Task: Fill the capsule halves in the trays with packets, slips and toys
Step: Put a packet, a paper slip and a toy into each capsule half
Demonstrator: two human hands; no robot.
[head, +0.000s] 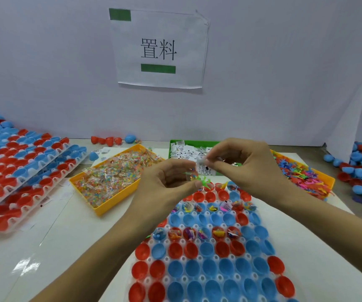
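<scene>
white table (71,247), pale wall (284,73)

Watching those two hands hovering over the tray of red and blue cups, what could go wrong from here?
The right hand pinches a small paper slip above the tray; so light a slip might flutter into a cup already filled, or miss altogether. The left hand pinches a green toy along with what looks like a packet; handling both together, one could slip out. With filled and empty rows alternating, a cup could get skipped.
</scene>
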